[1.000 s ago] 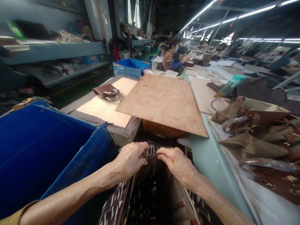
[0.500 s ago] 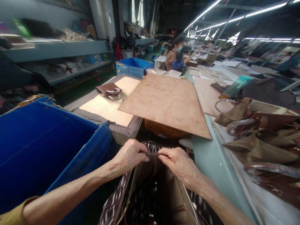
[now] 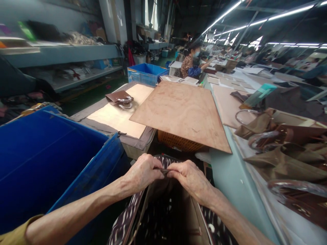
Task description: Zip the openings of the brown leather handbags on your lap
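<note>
On my lap, over black cloth with white marks (image 3: 122, 221), lies an open bag (image 3: 189, 207) with a taupe inside; its depth is dark. My left hand (image 3: 146, 171) pinches the bag's far edge between thumb and fingers. Close to its right, my right hand (image 3: 187, 175) grips the same edge, also closed. A short stretch of the brown edge shows between the two sets of fingertips. The front of the bag runs out of view at the bottom.
A large blue bin (image 3: 51, 163) stands at my left. Ahead are a wooden board (image 3: 184, 112) over an orange basket (image 3: 176, 141), and a brown handbag (image 3: 117, 97) on a padded surface. Several bags (image 3: 293, 156) lie on the right table. A co-worker (image 3: 187, 64) sits beyond.
My right hand has moved left along the bag's edge, closer to my left hand. The gap between them is narrower. Both hands still grip the edge.
</note>
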A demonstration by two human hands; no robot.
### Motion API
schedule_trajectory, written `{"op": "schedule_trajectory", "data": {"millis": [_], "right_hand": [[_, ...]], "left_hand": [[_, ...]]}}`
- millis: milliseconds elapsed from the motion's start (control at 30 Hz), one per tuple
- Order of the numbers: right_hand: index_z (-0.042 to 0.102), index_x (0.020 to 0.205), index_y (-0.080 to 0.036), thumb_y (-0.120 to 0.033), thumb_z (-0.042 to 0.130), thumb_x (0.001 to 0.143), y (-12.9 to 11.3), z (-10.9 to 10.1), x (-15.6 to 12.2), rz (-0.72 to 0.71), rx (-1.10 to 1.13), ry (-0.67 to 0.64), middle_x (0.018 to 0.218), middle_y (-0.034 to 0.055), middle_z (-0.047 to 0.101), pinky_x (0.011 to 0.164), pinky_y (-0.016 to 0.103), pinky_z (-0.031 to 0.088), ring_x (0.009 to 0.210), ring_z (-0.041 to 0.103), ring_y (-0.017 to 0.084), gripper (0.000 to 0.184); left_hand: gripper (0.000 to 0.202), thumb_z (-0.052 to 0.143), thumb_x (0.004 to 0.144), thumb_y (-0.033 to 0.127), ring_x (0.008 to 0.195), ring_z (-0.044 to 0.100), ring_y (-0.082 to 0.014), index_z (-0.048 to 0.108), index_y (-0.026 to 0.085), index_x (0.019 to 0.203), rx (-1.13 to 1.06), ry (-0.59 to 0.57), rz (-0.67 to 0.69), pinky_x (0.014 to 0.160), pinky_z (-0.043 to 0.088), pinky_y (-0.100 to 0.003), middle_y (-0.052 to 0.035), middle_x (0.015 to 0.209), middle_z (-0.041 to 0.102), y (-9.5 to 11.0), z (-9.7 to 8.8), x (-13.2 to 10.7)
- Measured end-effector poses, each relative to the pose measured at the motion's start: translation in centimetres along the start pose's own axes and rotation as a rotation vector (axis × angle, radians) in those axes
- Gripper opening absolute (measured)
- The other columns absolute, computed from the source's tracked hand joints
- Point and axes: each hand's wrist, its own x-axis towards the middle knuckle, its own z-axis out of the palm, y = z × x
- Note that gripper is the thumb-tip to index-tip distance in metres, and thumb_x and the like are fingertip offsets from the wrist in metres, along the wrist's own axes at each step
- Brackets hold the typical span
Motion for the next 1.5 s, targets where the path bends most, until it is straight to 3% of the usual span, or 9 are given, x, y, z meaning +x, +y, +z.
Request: {"op": "schedule_trajectory", "data": {"millis": [267, 400, 767, 867, 1000, 1133, 1300, 1400, 1500], "right_hand": [[0.061, 0.091, -0.020, -0.016, 0.045, 0.080, -2.3, 0.5, 1.0, 0.074, -0.389, -0.020, 0.081, 0.0055, 0.068, 0.061, 0.026, 0.035, 0.076, 0.062, 0.020, 0.020], [0.058, 0.096, -0.020, -0.009, 0.040, 0.079, -3.0, 0.9, 1.5, -0.019, -0.306, -0.053, 0.086, 0.0045, 0.068, 0.063, 0.024, 0.036, 0.079, 0.063, 0.018, 0.027], [0.061, 0.091, -0.020, -0.015, 0.042, 0.084, -4.1, 1.3, 1.6, -0.100, -0.472, -0.162, 0.083, 0.0060, 0.069, 0.057, 0.026, 0.032, 0.074, 0.063, 0.019, 0.020], [0.061, 0.087, -0.020, -0.017, 0.041, 0.086, -4.2, 1.2, 2.4, -0.063, -0.520, -0.143, 0.077, 0.0055, 0.068, 0.056, 0.026, 0.031, 0.070, 0.063, 0.018, 0.020], [0.061, 0.079, -0.020, -0.024, 0.043, 0.087, -3.6, 0.7, 4.2, 0.053, -0.529, -0.025, 0.077, 0.0043, 0.067, 0.061, 0.026, 0.034, 0.077, 0.062, 0.019, 0.020], [0.062, 0.077, -0.019, -0.022, 0.046, 0.084, -3.3, -0.2, 5.6, 0.077, -0.535, 0.019, 0.080, 0.0066, 0.067, 0.064, 0.026, 0.034, 0.081, 0.061, 0.020, 0.018], [0.061, 0.073, -0.017, -0.021, 0.050, 0.082, -3.4, -1.2, 6.3, 0.042, -0.523, 0.028, 0.081, 0.0073, 0.066, 0.064, 0.026, 0.034, 0.083, 0.060, 0.020, 0.016], [0.061, 0.074, -0.017, -0.020, 0.049, 0.083, -3.5, -1.5, 6.2, 0.012, -0.498, 0.015, 0.080, 0.0057, 0.065, 0.064, 0.025, 0.034, 0.081, 0.059, 0.018, 0.015], [0.061, 0.077, -0.018, -0.020, 0.049, 0.084, -3.4, -1.9, 5.5, -0.033, -0.471, -0.013, 0.081, 0.0034, 0.065, 0.068, 0.023, 0.034, 0.082, 0.058, 0.016, 0.014]], "left_hand": [[0.012, 0.052, 0.065, 0.018, 0.060, 0.048, -0.0115, 0.061, 0.017, 0.073, 0.049, 0.079, 0.018, 0.051, 0.027, -0.020, 0.0039, 0.060, 0.052, 0.2, -0.3, -0.7], [0.025, 0.050, 0.061, 0.012, 0.057, 0.048, -0.0115, 0.050, 0.018, 0.084, 0.055, 0.153, -0.024, 0.048, 0.026, -0.020, 0.0036, 0.062, 0.055, -0.3, 0.0, -1.0], [0.040, 0.055, 0.060, 0.013, 0.062, 0.053, -0.0137, 0.048, 0.018, 0.100, -0.078, 0.059, -0.005, 0.050, 0.034, -0.021, 0.0015, 0.072, 0.060, -0.9, 0.2, -2.2], [0.068, 0.070, 0.058, 0.026, 0.083, 0.057, -0.0185, 0.039, 0.019, 0.119, -0.185, 0.062, -0.082, 0.067, 0.043, -0.024, -0.0036, 0.098, 0.061, -0.3, -1.1, -3.9], [0.101, 0.077, 0.050, 0.040, 0.105, 0.051, -0.0247, 0.023, 0.023, 0.134, -0.167, 0.025, -0.166, 0.087, 0.041, -0.030, -0.0080, 0.120, 0.053, 0.8, -2.4, -7.3], [0.073, 0.061, 0.064, 0.027, 0.093, 0.057, -0.0243, 0.033, 0.023, 0.131, 0.010, 0.123, -0.251, 0.078, 0.043, -0.031, -0.0056, 0.103, 0.062, 0.2, -2.7, -8.7], [0.044, 0.043, 0.064, 0.011, 0.070, 0.059, -0.0156, 0.055, 0.021, 0.106, 0.046, 0.247, -0.220, 0.055, 0.039, -0.020, -0.0005, 0.081, 0.064, -3.0, -3.6, -6.7], [0.034, 0.052, 0.063, 0.016, 0.068, 0.058, -0.0147, 0.061, 0.018, 0.096, -0.038, 0.214, -0.159, 0.052, 0.039, -0.018, 0.0016, 0.075, 0.063, -4.6, -4.1, -5.3], [0.032, 0.065, 0.057, 0.023, 0.066, 0.058, -0.0151, 0.064, 0.016, 0.088, -0.218, 0.093, -0.140, 0.052, 0.042, -0.019, 0.0027, 0.071, 0.064, -6.0, -4.3, -4.1]]}}
